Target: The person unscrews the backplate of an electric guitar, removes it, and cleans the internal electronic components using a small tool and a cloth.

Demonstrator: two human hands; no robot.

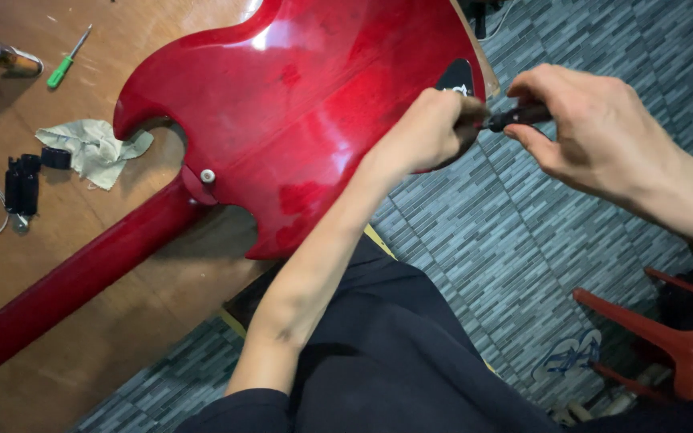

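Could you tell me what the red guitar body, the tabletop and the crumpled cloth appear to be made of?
Guitar body: probably wood under a glossy translucent red lacquer; it shows bright reflections and darker blotches.
Tabletop: seemingly brown wood or wood veneer with a smooth, slightly shiny finish; faint grain is visible.
Cloth: soft, matt, pale greenish fabric, judging by its creases and frayed outline.

We count one red guitar body [298,112], two hands, left [427,132] and right [595,132], one black-handled tool [519,117], one green screwdriver [68,59], one crumpled cloth [94,148], one red plastic stool [675,337] and one sandal [569,355].
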